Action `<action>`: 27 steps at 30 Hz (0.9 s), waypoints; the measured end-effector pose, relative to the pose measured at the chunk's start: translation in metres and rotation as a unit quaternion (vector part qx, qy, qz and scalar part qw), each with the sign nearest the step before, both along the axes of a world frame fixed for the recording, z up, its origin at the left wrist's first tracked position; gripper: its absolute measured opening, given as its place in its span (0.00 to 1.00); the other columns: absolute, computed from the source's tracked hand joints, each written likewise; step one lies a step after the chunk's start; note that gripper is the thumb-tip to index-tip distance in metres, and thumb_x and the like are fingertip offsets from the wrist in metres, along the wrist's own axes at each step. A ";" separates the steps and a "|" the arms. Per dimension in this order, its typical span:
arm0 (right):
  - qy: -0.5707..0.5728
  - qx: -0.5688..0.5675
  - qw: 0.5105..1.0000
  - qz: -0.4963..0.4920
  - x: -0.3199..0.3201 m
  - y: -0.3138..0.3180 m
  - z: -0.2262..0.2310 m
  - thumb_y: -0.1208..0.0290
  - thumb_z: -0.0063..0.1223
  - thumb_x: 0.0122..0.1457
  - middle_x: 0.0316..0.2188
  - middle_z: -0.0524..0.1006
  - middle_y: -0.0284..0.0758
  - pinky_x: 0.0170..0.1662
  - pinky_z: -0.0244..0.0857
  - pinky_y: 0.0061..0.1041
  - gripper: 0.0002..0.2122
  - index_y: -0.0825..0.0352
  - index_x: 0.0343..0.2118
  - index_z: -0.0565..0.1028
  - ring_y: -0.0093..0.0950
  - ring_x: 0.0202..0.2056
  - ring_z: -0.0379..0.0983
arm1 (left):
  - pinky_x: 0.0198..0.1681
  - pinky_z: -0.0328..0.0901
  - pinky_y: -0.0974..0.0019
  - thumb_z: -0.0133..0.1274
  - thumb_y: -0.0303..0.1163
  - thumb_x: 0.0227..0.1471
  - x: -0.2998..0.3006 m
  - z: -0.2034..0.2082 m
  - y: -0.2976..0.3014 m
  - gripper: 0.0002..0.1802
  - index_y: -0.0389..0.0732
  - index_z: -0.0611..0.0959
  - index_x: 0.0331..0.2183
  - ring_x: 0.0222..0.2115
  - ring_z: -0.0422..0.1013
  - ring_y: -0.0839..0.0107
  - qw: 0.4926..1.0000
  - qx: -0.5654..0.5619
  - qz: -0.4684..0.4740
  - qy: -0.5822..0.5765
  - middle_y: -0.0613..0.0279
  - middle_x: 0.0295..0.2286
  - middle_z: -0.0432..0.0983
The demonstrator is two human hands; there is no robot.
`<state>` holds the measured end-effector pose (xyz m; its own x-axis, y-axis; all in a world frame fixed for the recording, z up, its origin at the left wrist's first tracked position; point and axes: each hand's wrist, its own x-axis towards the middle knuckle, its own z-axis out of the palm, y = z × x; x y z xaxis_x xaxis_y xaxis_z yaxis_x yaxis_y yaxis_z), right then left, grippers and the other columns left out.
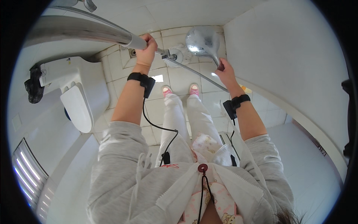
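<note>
A thick shiny metal pole comes in from the upper left and ends in a whitish section. My left hand is closed around that section. Just past it sit a small dark bracket and a round wall or floor fitting. My right hand grips the handle of a chrome shower head, whose broad round end points away from me. A thin grey hose slants from the bracket down toward my right forearm. The tips of my left fingers are partly hidden by the pole.
At left stands a white toilet with a black plastic-looking bag on its tank. A floor drain lies near the pole. A white panel rises at right. Black cables hang from both wrist straps.
</note>
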<state>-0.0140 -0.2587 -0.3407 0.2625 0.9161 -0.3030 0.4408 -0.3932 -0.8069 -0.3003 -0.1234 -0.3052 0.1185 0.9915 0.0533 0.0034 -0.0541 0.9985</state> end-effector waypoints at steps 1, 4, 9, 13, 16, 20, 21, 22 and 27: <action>0.022 0.010 1.000 0.004 -0.003 0.002 0.000 0.80 0.51 0.41 0.22 0.69 0.31 0.31 0.60 0.20 0.19 0.67 0.41 0.68 0.22 0.25 0.65 | 0.21 0.55 0.74 0.38 0.23 0.47 0.002 -0.001 -0.002 0.09 0.37 0.67 0.17 0.16 0.58 0.77 1.000 -0.005 0.013 -0.022 0.65 0.13 0.62; 0.054 -0.011 0.998 -0.006 -0.013 0.009 0.003 0.80 0.51 0.42 0.23 0.69 0.31 0.32 0.60 0.19 0.20 0.67 0.42 0.68 0.22 0.26 0.65 | 0.19 0.55 0.75 0.41 0.23 0.47 0.003 -0.004 -0.003 0.09 0.38 0.67 0.17 0.15 0.58 0.79 0.998 0.003 0.035 -0.049 0.67 0.12 0.62; 0.064 -0.008 0.998 0.006 -0.027 0.026 -0.001 0.81 0.51 0.42 0.23 0.68 0.30 0.32 0.60 0.19 0.20 0.68 0.43 0.67 0.21 0.26 0.64 | 0.18 0.54 0.75 0.43 0.23 0.46 0.001 -0.013 0.004 0.09 0.38 0.66 0.17 0.14 0.58 0.80 0.993 -0.009 0.065 -0.102 0.68 0.12 0.62; 0.076 -0.005 0.997 0.009 -0.027 0.032 -0.006 0.82 0.51 0.42 0.23 0.68 0.30 0.33 0.60 0.18 0.21 0.69 0.43 0.67 0.20 0.26 0.64 | 0.17 0.54 0.75 0.43 0.22 0.45 0.001 -0.020 0.006 0.09 0.38 0.66 0.17 0.14 0.58 0.80 0.990 -0.003 0.092 -0.104 0.68 0.12 0.62; 0.083 0.002 0.997 0.004 -0.027 0.035 -0.010 0.82 0.51 0.41 0.23 0.67 0.30 0.32 0.60 0.18 0.21 0.69 0.43 0.67 0.20 0.26 0.64 | 0.17 0.54 0.74 0.42 0.22 0.45 -0.006 -0.024 0.009 0.08 0.38 0.66 0.17 0.13 0.58 0.79 0.987 -0.002 0.119 -0.109 0.68 0.11 0.61; 0.091 0.002 0.996 0.007 -0.026 0.036 -0.012 0.82 0.51 0.41 0.23 0.67 0.29 0.32 0.60 0.18 0.20 0.69 0.42 0.67 0.20 0.26 0.63 | 0.16 0.54 0.74 0.42 0.23 0.46 -0.015 -0.025 0.008 0.08 0.38 0.66 0.18 0.13 0.57 0.78 0.981 0.002 0.121 -0.154 0.67 0.12 0.62; 0.096 -0.003 0.995 0.005 -0.027 0.037 -0.011 0.82 0.51 0.41 0.23 0.67 0.29 0.32 0.60 0.18 0.20 0.69 0.42 0.67 0.20 0.26 0.63 | 0.17 0.54 0.74 0.42 0.22 0.46 -0.015 -0.024 0.007 0.08 0.38 0.66 0.18 0.13 0.58 0.78 0.981 -0.001 0.124 -0.149 0.66 0.12 0.62; 0.094 0.002 0.996 0.007 -0.027 0.037 -0.011 0.82 0.51 0.41 0.23 0.67 0.29 0.32 0.60 0.18 0.20 0.69 0.42 0.67 0.19 0.26 0.63 | 0.17 0.54 0.74 0.42 0.22 0.46 -0.014 -0.023 0.006 0.07 0.38 0.67 0.18 0.14 0.58 0.78 0.981 -0.004 0.127 -0.145 0.66 0.12 0.63; 0.104 0.001 0.995 -0.004 -0.030 0.039 -0.006 0.82 0.51 0.41 0.23 0.66 0.28 0.31 0.59 0.17 0.19 0.69 0.41 0.67 0.19 0.26 0.62 | 0.19 0.55 0.75 0.44 0.21 0.46 -0.002 -0.011 0.007 0.07 0.38 0.67 0.19 0.15 0.59 0.79 0.986 -0.035 0.118 -0.115 0.67 0.14 0.63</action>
<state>-0.0441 -0.2197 -0.3465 0.2007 0.9151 -0.3496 0.2613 -0.3940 -0.8812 -0.3024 -0.1167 -0.3164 -0.1236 0.9922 -0.0169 -0.2194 -0.0107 0.9756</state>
